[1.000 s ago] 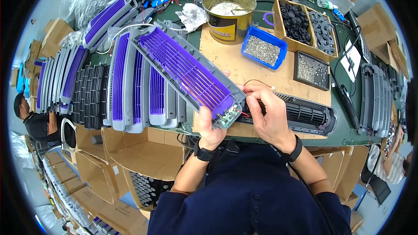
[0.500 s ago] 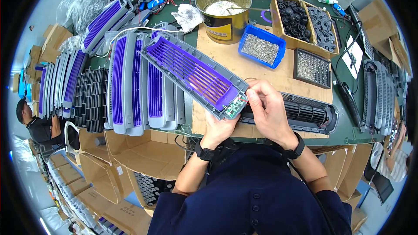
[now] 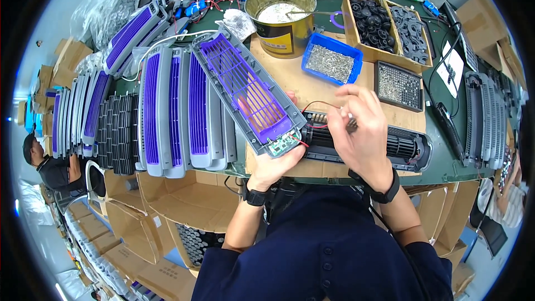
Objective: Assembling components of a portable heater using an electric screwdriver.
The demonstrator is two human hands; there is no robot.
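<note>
Since the earlier frame, the purple-and-gray cover (image 3: 245,86) has swung to a steeper slant, and the right hand (image 3: 362,125) has moved off its lower end toward the right of the frame. Left hand (image 3: 276,168) is closed round that lower end from beneath, thumb just below the green circuit board (image 3: 284,143), with fingers showing through the slots. Right hand is half curled, thumb and fingertips drawn together near the end of a thin brown wire (image 3: 320,102); blur hides whether they grip it. A short red wire (image 3: 301,140) runs off the board.

For work with leads this thin, I'd keep the cover braced in the left palm, hold by any plug rather than the bare wire, and leave slack so nothing tugs at the board. Best to keep the leads clear of the black roller (image 3: 398,144) in the gray housing (image 3: 426,157), lying right of center on a cardboard sheet (image 3: 287,78). Sleeves and wrists should also stay clear of the blue tray (image 3: 334,44) of screws, above center. Farther out on the green surface (image 3: 443,175) stand a yellow tin (image 3: 278,43) at upper center and a wooden box (image 3: 395,59) at upper right
</note>
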